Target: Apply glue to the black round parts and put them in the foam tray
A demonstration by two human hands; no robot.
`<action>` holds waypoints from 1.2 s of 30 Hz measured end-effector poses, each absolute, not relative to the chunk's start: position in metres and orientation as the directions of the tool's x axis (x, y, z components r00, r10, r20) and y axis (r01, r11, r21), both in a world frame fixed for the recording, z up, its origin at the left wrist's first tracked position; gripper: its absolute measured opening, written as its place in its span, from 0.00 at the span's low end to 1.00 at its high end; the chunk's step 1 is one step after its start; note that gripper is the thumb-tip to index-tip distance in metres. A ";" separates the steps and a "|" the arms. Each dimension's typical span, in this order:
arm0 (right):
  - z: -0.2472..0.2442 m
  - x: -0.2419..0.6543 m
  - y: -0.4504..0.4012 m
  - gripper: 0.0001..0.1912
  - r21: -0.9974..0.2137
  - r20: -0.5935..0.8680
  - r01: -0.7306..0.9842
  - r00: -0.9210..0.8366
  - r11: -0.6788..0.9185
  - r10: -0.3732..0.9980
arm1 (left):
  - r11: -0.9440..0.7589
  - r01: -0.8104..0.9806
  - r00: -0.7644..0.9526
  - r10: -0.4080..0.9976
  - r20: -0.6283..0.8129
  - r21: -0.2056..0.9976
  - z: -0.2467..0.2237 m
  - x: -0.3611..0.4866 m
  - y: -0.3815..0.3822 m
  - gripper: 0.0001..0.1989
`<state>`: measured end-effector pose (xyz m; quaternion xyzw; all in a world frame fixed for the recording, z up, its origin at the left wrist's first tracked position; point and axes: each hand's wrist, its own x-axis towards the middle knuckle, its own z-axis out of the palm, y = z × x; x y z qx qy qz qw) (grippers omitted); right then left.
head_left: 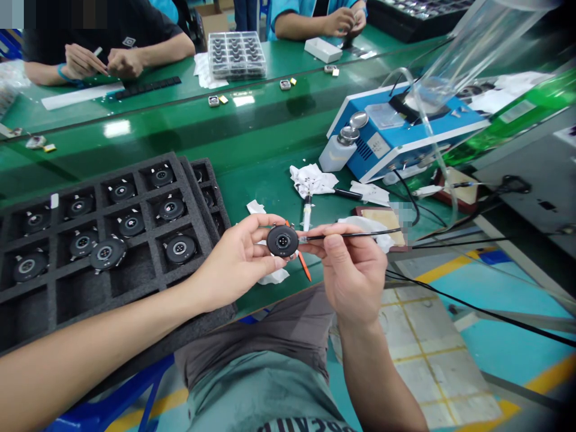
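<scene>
Left hand point(229, 259) pinches a black disc point(282, 241) between thumb and fingers; right hand point(353, 270) grips a thin black probe point(360, 234), its metal tip touching the disc's edge. Foam tray point(56, 294) of matching discs point(180, 249) lies just left, on green bench point(252, 144).

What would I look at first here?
Your eye would go first to the round black disc in the middle, pinched by the left hand, while the right hand holds a thin black rod to its edge. Left of them sits a black foam tray of similar discs, and up right stands a blue-and-white machine.
</scene>
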<state>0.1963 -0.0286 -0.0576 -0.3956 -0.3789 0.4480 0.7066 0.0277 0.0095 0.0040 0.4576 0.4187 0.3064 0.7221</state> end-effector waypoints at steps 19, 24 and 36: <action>-0.057 0.196 -0.029 0.03 -0.897 0.178 -0.340 0.308 0.283 0.935 | 0.385 -0.035 0.459 0.826 -0.327 0.922 0.003 0.027 0.010 0.25; -0.058 0.196 -0.029 0.03 -0.897 0.177 -0.339 0.309 0.283 0.934 | 0.389 -0.042 0.457 0.826 -0.329 0.920 0.003 0.027 0.010 0.25; -0.059 0.196 -0.029 0.03 -0.896 0.174 -0.342 0.314 0.282 0.933 | 0.389 -0.029 0.464 0.821 -0.333 0.921 0.003 0.027 0.010 0.25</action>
